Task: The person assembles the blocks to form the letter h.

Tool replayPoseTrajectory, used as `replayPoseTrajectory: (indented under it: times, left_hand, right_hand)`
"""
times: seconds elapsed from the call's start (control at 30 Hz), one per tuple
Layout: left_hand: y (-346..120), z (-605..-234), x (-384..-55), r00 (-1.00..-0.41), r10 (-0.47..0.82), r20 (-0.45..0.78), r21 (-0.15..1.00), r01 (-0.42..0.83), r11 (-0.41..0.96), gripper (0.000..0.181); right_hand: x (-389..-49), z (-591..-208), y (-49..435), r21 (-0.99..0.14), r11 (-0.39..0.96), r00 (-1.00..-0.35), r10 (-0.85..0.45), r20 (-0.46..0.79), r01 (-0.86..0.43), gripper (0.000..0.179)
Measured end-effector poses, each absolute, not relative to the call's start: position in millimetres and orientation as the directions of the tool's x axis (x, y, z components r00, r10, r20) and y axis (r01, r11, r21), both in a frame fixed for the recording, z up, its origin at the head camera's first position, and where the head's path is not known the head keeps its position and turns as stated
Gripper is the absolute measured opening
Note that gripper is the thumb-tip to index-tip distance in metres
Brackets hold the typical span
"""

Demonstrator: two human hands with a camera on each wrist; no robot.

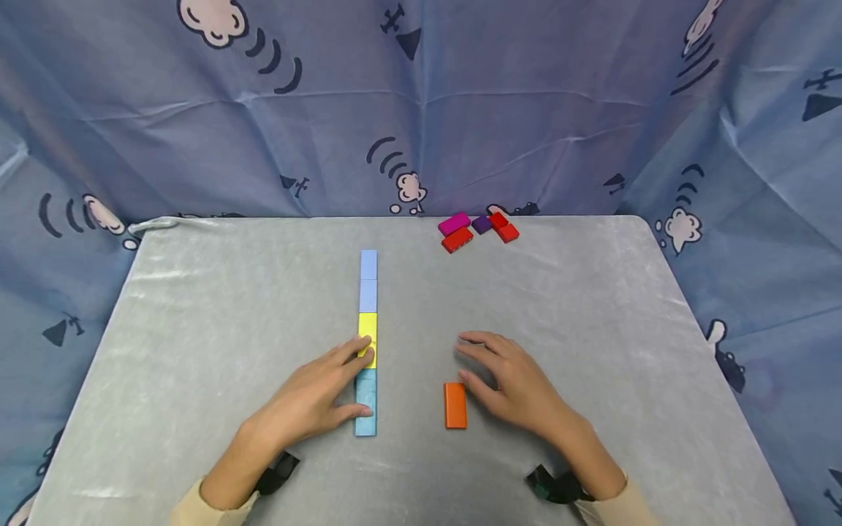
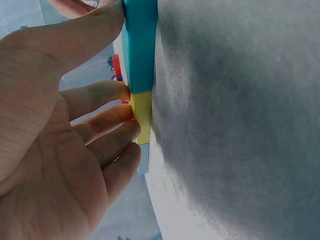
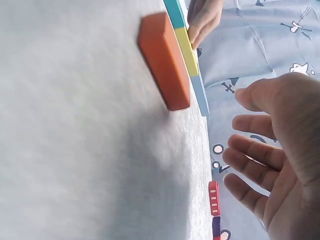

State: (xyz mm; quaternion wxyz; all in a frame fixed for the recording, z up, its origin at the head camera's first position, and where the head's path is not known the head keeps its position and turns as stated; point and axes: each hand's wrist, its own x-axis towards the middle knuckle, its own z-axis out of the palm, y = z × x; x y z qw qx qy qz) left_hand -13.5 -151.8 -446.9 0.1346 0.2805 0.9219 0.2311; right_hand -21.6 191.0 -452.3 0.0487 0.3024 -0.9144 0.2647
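A straight row of flat blocks runs away from me in the head view: a teal block (image 1: 365,391) nearest, yellow (image 1: 368,323) in the middle, light blue (image 1: 368,296) at the far end. My left hand (image 1: 309,398) rests on the row, thumb at the teal part and fingertips on the yellow. Those fingers (image 2: 107,115) lie relaxed against the row in the left wrist view. An orange block (image 1: 455,406) lies alone, right of the row. Just beside and above it, my right hand (image 1: 516,383) hovers with loosely bent fingers, holding nothing.
At the table's back edge lie a magenta block (image 1: 454,223), a red block (image 1: 457,239), a purple block (image 1: 482,224) and further red pieces (image 1: 505,228). Grey cloth covers the table (image 1: 250,292). A patterned blue curtain (image 1: 500,131) hangs behind and at the sides.
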Motion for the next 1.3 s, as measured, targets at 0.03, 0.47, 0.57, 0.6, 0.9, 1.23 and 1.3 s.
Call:
replayPoseTrajectory:
  times: [0.03,0.47,0.57,0.6,0.9,1.23,1.3]
  left_hand:
    - [-152,-447,-13,-0.808,0.577,-0.117,0.503,0.453,0.737,0.085]
    - [-154,-445,-11,-0.808,0.576,-0.122,0.502,0.45,0.739,0.085]
    - [-155,-443,-12,-0.805,0.581,-0.121,0.497,0.458,0.737,0.085]
    - [-155,-442,-13,-0.804,0.583,-0.116,0.495,0.462,0.736,0.084]
    - [-156,-444,-15,-0.806,0.575,-0.141,0.503,0.441,0.743,0.085]
    - [-153,-448,-15,-0.805,0.577,-0.137,0.5,0.447,0.742,0.085]
    - [-153,-447,-16,-0.804,0.579,-0.139,0.499,0.448,0.742,0.085]
  right_hand:
    - [-25,-452,191,-0.455,0.678,-0.813,-0.527,0.247,-0.577,0.044]
    - [-63,-456,181,-0.556,0.675,-0.859,-0.487,0.158,-0.485,0.047]
    - [-72,-456,178,-0.572,0.673,-0.869,-0.469,0.161,-0.469,0.046]
    - [-75,-455,177,-0.579,0.674,-0.874,-0.46,0.156,-0.458,0.047]
    - [-105,-452,174,-0.594,0.709,-0.914,-0.387,0.124,-0.381,0.049]
    - [-134,-447,178,-0.61,0.744,-0.955,-0.287,0.077,-0.273,0.047]
    - [-141,-446,178,-0.623,0.742,-0.961,-0.269,0.064,-0.249,0.048]
